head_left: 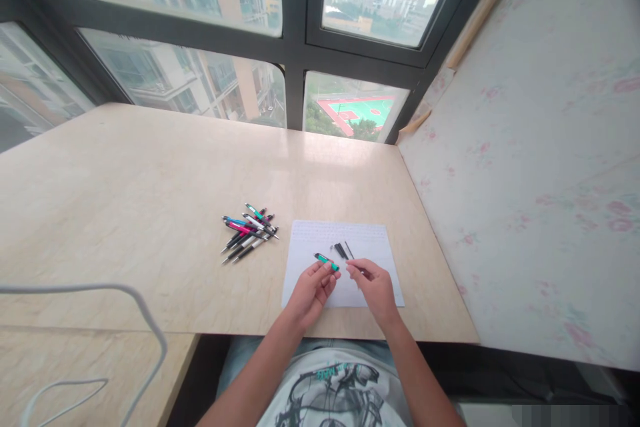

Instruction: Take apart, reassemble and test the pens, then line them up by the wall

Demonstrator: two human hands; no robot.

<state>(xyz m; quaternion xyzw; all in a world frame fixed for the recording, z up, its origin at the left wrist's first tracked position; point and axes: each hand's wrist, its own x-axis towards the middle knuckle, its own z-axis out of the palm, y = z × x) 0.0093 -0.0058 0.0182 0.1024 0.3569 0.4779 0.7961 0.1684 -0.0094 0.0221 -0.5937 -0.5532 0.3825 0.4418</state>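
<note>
My left hand (313,290) pinches a green pen barrel (327,261) with a black clip between thumb and fingers, its open-looking end pointing toward my right hand. My right hand (374,287) is closed in a pinch just right of the barrel. What sits between its fingertips is too small to make out. Both hands are over a sheet of paper (340,230) with faint lines of writing. Beyond the fingertips, black pen parts (341,251) lie on the sheet, with a thin dark rod (349,249) beside them.
Left of the paper lies a loose pile of click pens (250,235) in black, white, pink, blue and green. The pale tabletop (165,180) runs back to the windows. A floral-papered wall (540,180) borders the right side. A white cable (145,320) loops at lower left.
</note>
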